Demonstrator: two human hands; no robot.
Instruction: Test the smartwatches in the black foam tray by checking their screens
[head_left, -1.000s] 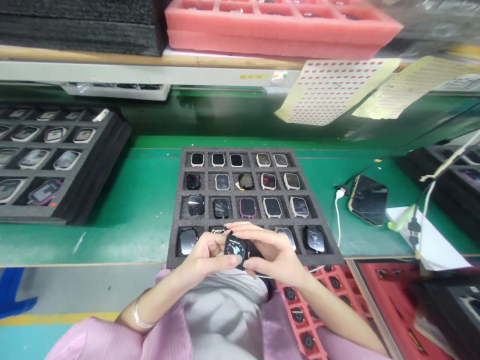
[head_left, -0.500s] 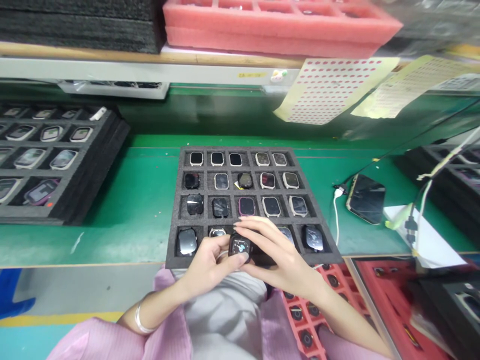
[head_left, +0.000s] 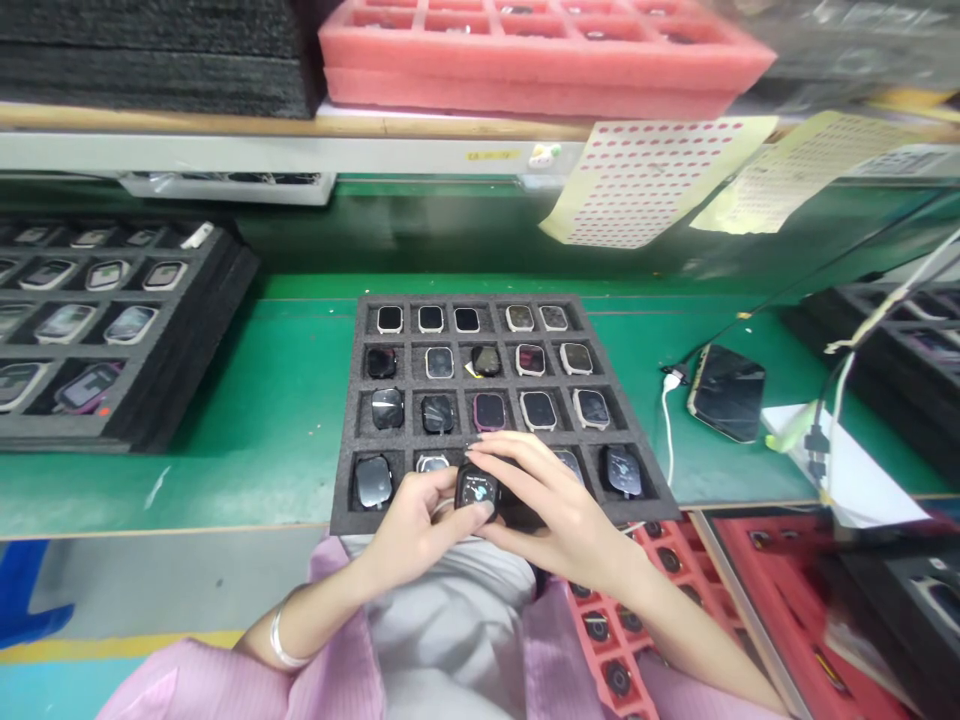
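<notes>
A black smartwatch [head_left: 477,490] with a lit watch face is held just over the front edge of a dark grey foam tray [head_left: 346,440]. My left hand [head_left: 420,525] grips it from the left, the thumb lying along the bottom of its screen. Around its right side and top edge curl the fingers of my right hand [head_left: 551,500]. Smartwatches without straps sit in the tray's compartments, among them a purple-rimmed watch [head_left: 490,411] and a black watch [head_left: 373,480] at the front left. My hands cover part of the front row.
Stacked black foam trays [head_left: 217,330] of watches stand at left. To the right lie a phone [head_left: 727,392], a white cable [head_left: 667,430] and white paper [head_left: 862,480]. A red foam tray [head_left: 611,640] is below the right forearm. A pink foam tray [head_left: 525,90] rests on the shelf.
The view has shifted slightly. Both hands keep the same hold on the smartwatch, and its face stays lit.
</notes>
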